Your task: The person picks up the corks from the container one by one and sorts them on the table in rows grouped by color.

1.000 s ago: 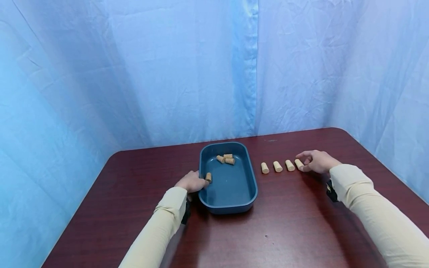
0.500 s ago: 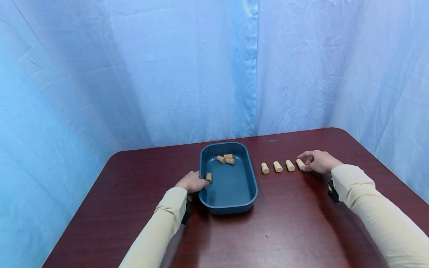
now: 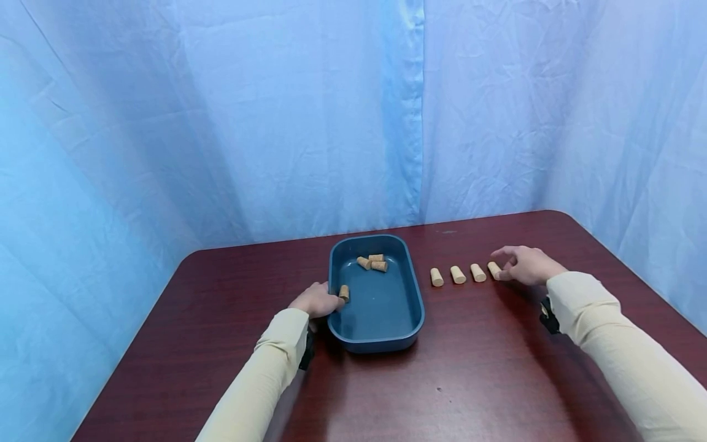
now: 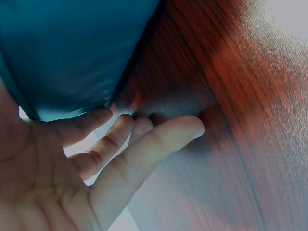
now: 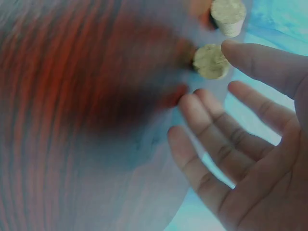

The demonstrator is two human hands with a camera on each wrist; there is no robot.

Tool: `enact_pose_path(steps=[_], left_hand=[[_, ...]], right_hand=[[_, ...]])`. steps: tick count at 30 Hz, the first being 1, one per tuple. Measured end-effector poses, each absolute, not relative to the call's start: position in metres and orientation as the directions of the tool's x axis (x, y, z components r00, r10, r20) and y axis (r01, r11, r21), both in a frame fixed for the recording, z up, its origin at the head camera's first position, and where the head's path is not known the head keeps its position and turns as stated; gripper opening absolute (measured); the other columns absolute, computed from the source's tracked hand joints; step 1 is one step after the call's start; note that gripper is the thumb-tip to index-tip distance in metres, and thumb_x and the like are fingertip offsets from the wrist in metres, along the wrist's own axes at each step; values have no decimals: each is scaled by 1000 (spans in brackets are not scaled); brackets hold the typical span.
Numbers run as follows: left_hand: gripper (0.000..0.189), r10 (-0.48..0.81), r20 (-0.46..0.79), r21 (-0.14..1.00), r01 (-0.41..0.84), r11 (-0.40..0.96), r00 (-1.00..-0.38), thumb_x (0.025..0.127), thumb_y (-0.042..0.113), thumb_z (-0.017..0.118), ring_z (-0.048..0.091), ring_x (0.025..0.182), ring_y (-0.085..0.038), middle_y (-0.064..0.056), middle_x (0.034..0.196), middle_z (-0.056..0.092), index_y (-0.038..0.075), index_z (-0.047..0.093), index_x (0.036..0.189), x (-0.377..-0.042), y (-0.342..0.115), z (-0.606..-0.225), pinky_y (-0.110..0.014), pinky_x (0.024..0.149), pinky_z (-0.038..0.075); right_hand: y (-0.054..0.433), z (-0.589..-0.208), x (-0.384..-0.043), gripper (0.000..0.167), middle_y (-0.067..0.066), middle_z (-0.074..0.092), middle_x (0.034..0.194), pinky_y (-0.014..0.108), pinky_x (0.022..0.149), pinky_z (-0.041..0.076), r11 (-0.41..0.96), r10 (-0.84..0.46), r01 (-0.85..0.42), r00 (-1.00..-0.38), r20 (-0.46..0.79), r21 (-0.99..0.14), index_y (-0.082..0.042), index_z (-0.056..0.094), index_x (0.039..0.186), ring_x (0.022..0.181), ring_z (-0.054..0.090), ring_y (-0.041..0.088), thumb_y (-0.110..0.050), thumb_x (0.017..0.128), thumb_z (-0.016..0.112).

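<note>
My left hand (image 3: 317, 299) holds the left wall of a deep blue tray (image 3: 377, 342), thumb over the rim inside and fingers outside. In the left wrist view those fingers (image 4: 139, 156) stretch along the tray's outer wall (image 4: 72, 53). A brown cork stopper (image 3: 344, 293) lies inside by that thumb. My right hand (image 3: 527, 266) is at the right end of a row of pale tapered stoppers. Its thumb touches or nearly touches the end stopper (image 3: 494, 270), seen end-on as a round stopper face (image 5: 211, 61). The other right fingers (image 5: 197, 115) are loose and apart from it.
Three brown cork stoppers (image 3: 378, 266) lie at the tray's far end. The other pale stoppers (image 3: 458, 275) lie spaced between tray and right hand. Blue curtains (image 3: 309, 123) hang behind the dark red wooden table (image 3: 469, 368).
The end pale stopper has shifted slightly right from a second ago. My right fingers have since lifted off it a little. The left hand and tray have stayed still.
</note>
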State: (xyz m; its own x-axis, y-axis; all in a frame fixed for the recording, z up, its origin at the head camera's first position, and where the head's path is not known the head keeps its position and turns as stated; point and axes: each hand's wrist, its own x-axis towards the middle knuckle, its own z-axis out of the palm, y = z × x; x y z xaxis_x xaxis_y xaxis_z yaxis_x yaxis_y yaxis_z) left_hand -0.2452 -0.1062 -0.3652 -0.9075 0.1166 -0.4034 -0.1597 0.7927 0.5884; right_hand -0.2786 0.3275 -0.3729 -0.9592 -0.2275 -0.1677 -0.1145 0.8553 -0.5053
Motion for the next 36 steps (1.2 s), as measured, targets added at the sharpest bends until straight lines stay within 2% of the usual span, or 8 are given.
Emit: enact_pose_path(steps=[6, 14, 21, 30, 36], left_hand=[[56, 102, -404, 588, -173, 790, -909, 97, 16, 57, 59, 99, -38, -24, 137, 46, -1, 45, 148, -245, -107, -367, -52, 69, 59], [53, 111, -401, 592, -164, 789, -909, 97, 15, 58, 63, 96, -37, -24, 126, 56, -2, 47, 146, -245, -107, -366, -52, 68, 59], [55, 121, -409, 589, -160, 792, -905, 97, 15, 57, 65, 98, -37, -25, 126, 60, 0, 46, 148, -245, -106, -365, -52, 68, 59], [58, 125, -411, 586, -156, 795, -903, 97, 15, 57, 64, 97, -35, -26, 131, 57, -1, 43, 151, -245, -106, -365, -50, 66, 60], [56, 130, -407, 587, -150, 796, -904, 97, 15, 57, 65, 95, -35, -26, 128, 59, -1, 44, 150, -244, -106, -365, -50, 66, 60]], right_hand=[[327, -367, -275, 52, 12, 68, 97, 39, 72, 49, 850, -218, -140, -971, -97, -508, 9, 54, 136, 89, 63, 29, -22, 95, 68], [312, -356, -272, 42, 17, 71, 102, 44, 77, 52, 832, -206, -196, -978, 39, -518, 5, 63, 129, 96, 66, 34, -22, 97, 68], [287, -343, -268, 38, 21, 70, 111, 51, 83, 51, 808, -214, -221, -974, 77, -547, 2, 65, 128, 104, 65, 38, -22, 99, 67], [253, -330, -266, 36, 22, 68, 115, 55, 85, 53, 780, -277, -295, -954, 118, -553, 1, 67, 126, 105, 63, 37, -23, 99, 68], [233, -324, -267, 34, 19, 69, 115, 54, 88, 52, 756, -311, -323, -943, 123, -569, 0, 68, 125, 104, 63, 35, -22, 99, 68]])
